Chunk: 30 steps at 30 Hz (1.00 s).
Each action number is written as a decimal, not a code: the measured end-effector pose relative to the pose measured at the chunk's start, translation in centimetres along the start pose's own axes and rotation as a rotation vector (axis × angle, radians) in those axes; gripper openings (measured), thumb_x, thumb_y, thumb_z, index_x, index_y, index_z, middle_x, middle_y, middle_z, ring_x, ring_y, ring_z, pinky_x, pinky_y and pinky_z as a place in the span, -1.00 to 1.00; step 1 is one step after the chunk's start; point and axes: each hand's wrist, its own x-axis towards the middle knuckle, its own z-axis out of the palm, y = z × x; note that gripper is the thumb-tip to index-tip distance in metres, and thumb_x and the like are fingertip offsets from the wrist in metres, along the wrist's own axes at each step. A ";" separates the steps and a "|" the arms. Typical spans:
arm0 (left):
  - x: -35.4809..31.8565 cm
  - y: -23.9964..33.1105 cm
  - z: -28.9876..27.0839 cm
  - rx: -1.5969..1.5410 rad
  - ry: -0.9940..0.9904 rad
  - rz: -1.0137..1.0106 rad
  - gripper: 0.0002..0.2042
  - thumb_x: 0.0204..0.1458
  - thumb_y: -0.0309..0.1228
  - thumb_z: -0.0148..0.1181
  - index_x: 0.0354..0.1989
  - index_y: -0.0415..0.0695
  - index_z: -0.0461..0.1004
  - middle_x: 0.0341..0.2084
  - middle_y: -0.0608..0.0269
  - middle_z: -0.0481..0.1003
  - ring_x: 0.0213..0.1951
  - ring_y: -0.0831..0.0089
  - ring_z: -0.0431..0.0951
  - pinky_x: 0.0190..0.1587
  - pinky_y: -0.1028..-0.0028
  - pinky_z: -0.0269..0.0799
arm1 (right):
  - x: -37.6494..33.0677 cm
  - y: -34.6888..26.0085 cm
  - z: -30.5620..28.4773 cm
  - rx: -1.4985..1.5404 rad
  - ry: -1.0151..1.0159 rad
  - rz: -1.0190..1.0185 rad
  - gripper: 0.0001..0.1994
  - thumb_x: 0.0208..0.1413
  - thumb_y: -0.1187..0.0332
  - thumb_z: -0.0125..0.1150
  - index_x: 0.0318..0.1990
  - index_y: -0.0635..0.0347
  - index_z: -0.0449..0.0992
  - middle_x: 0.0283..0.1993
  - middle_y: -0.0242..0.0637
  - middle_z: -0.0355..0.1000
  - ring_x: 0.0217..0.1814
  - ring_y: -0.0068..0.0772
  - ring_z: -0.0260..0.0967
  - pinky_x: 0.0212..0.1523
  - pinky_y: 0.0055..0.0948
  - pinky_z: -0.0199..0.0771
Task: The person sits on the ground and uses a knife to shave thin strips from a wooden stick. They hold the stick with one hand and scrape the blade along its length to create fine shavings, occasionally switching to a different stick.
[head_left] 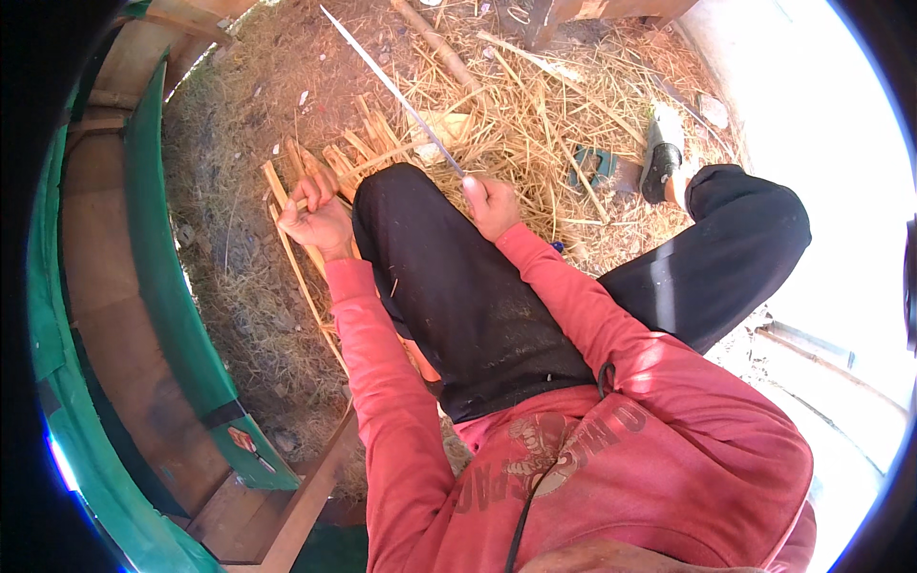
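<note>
My right hand point(493, 206) is closed around the lower end of a long, thin blade point(387, 81), whose handle is hidden in the fist. The blade slants up and to the left, past my bent knee. My left hand point(320, 222) is closed, palm partly up, on a thin wooden strip point(387, 156) that runs rightward over the knee toward the blade. Whether strip and blade touch, I cannot tell. Several split wooden strips point(279, 191) lie on the ground under and beyond my left hand.
Thin shavings and straw-like slivers point(535, 134) cover the ground ahead, with a round pole point(439, 50) among them. A small teal object point(594, 165) lies near my shoe point(662, 153). Green-covered boards point(167, 239) stand at the left, and a pale wall point(812, 105) rises at the right.
</note>
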 end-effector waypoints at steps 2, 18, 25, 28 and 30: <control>0.5 -0.3 0.3 -0.019 -0.014 -0.016 -0.58 -0.19 -0.02 -0.11 -0.75 -0.04 -0.07 -0.75 0.41 -0.09 -0.58 0.49 -0.10 -0.41 0.47 -0.12 | -1.2 2.9 -0.2 -0.261 -0.089 0.322 -0.28 0.11 -0.26 -0.17 -0.40 0.37 0.55 -0.48 0.16 0.41 -0.35 0.06 0.41 -0.24 -0.13 0.34; 1.3 -1.0 2.9 -0.010 0.031 0.038 -0.50 0.02 0.07 -0.17 -0.75 -0.01 -0.07 -0.79 0.42 -0.10 -0.60 0.53 -0.11 -0.46 0.48 -0.18 | 0.4 -0.7 -1.0 0.083 -0.107 0.037 -0.46 0.14 -0.07 -0.03 -0.50 0.33 0.47 -0.63 -0.02 0.34 -0.56 -0.13 0.31 -0.43 -0.19 0.25; 1.7 -1.2 4.5 -0.051 0.235 0.045 -0.52 0.05 0.01 -0.19 -0.75 -0.03 -0.08 -0.78 0.40 -0.12 -0.59 0.50 -0.10 -0.43 0.47 -0.12 | -3.5 10.3 -1.6 -0.438 -0.181 0.686 -0.11 -0.01 -0.41 -0.24 -0.29 0.47 0.54 -0.30 0.28 0.45 -0.11 0.15 0.42 -0.05 -0.15 0.34; 2.0 -1.5 4.2 -0.119 0.260 0.018 -0.53 -0.02 -0.01 -0.12 -0.77 -0.03 -0.08 -0.80 0.39 -0.11 -0.61 0.50 -0.11 -0.45 0.47 -0.15 | -3.3 10.9 -1.1 -0.392 -0.170 0.695 -0.08 -0.04 -0.45 -0.24 -0.30 0.49 0.54 -0.26 0.30 0.44 -0.09 0.17 0.42 -0.03 -0.15 0.33; 2.3 -1.2 2.5 -0.128 0.163 0.031 -0.52 -0.05 0.01 -0.10 -0.78 -0.02 -0.08 -0.80 0.39 -0.11 -0.62 0.50 -0.12 -0.46 0.47 -0.15 | -2.4 8.9 0.3 -0.400 -0.054 0.592 -0.07 -0.04 -0.45 -0.26 -0.31 0.48 0.54 -0.33 0.25 0.47 -0.17 0.16 0.44 -0.09 -0.11 0.34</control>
